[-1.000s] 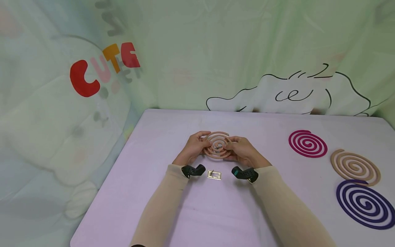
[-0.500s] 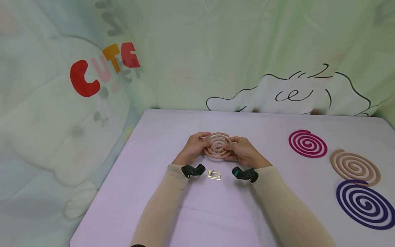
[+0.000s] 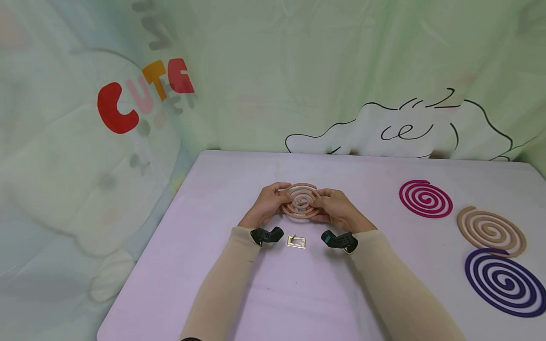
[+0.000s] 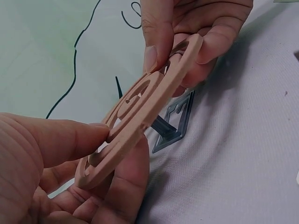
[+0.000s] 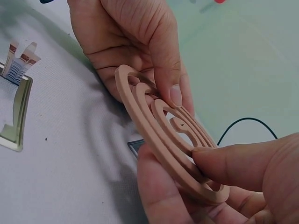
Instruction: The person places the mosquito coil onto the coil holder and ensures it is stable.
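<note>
Coil [image 4: 154,107] beyond the gold stand [image 3: 293,240] has barely moved, left hand [image 3: 266,203] and right hand [image 3: 339,208] pinching it, so progress seems paused.

I'm keeping the held coil [image 4: 149,109] between my left hand [image 3: 268,202] and right hand [image 3: 337,207], with the lower stand [image 4: 174,134] sitting beneath it (whether touching, I can't tell). At 6 o'clock, the front stand [image 3: 296,246] is lying on the table [image 3: 183,237]. The far coil [image 3: 425,199] is resting at 3 o'clock; toward 4, the near coil [image 3: 507,284] is overlapping the middle coil [image 3: 492,230]. The curtain [image 3: 264,71] is hanging at 12.
</note>
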Motion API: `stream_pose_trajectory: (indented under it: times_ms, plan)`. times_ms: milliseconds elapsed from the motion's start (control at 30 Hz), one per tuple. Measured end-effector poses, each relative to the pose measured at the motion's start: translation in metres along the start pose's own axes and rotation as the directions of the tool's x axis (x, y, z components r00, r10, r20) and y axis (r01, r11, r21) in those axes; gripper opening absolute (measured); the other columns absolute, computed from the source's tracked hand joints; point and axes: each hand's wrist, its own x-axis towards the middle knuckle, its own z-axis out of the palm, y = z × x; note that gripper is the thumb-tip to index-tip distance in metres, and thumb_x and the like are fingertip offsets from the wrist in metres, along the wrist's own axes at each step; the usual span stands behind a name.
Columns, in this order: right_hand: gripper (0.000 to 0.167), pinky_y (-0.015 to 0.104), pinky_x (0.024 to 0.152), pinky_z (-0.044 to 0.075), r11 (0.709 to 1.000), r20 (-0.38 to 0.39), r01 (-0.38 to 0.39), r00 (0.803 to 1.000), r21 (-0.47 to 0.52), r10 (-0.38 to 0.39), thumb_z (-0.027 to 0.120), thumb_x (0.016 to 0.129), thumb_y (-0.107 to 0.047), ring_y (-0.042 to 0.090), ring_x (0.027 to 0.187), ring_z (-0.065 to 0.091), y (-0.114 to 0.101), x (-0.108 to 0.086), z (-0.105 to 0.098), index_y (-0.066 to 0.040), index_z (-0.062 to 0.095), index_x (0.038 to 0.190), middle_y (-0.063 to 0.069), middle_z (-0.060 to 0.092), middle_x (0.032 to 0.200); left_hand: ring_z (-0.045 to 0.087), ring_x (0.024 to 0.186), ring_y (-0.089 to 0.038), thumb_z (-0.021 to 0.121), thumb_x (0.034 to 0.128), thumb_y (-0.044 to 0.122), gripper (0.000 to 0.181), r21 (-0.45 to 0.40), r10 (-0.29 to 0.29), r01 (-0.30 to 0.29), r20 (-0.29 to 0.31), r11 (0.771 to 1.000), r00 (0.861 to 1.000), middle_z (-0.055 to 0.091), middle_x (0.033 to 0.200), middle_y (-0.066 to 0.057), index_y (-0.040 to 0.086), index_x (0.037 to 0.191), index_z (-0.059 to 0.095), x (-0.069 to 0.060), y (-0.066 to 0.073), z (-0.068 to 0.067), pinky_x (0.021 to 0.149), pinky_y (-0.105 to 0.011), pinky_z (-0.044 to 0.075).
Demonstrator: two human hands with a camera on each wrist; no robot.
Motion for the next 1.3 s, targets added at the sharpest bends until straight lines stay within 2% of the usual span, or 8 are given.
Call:
stream_pose_trajectory:
  times_ms: [400, 900, 1300]
  plan:
    - [0.054, 0.027, 0.073, 0.062, 1.000, -0.007, -0.010, 1.000, -0.001, 0.010, 0.059, 0.105, -0.006, 0.012, 0.078, 0.070, -0.0002, -0.0003, -0.0009, 0.005, 0.037, 0.153, 0.010, 0.066, 0.103, 0.066, 0.070, -0.011, 0.062, 0.0985, -0.005, 0.049, -0.011, -0.005, 0.005, -0.002, 1.000, 1.000, 0.064, 0.090, -0.006, 0.002, 0.147, 0.054, -0.0002, 0.0001, 0.0003, 0.060, -0.021, 0.055]
    - [0.053, 0.027, 0.070, 0.061, 1.000, 0.002, -0.007, 1.000, -0.021, 0.007, 0.060, 0.105, -0.010, 0.013, 0.076, 0.070, 0.0000, 0.0001, -0.0014, 0.004, 0.038, 0.152, 0.007, 0.069, 0.096, 0.067, 0.070, -0.012, 0.063, 0.1009, 0.002, 0.048, -0.005, -0.014, 0.014, 0.009, 1.000, 1.000, 0.066, 0.095, -0.008, 0.004, 0.148, 0.054, -0.0012, 0.0004, -0.0015, 0.061, -0.023, 0.057]
    - [0.056, 0.029, 0.075, 0.062, 0.998, -0.036, -0.022, 0.999, -0.058, 0.020, 0.060, 0.106, -0.018, 0.013, 0.079, 0.067, -0.0003, -0.0013, -0.0016, 0.002, 0.038, 0.153, 0.008, 0.062, 0.109, 0.066, 0.074, -0.013, 0.063, 0.1025, 0.008, 0.046, 0.008, 0.001, 0.000, -0.006, 1.000, 1.000, 0.066, 0.098, -0.009, 0.000, 0.147, 0.053, -0.0031, 0.0020, -0.0023, 0.064, -0.026, 0.059]
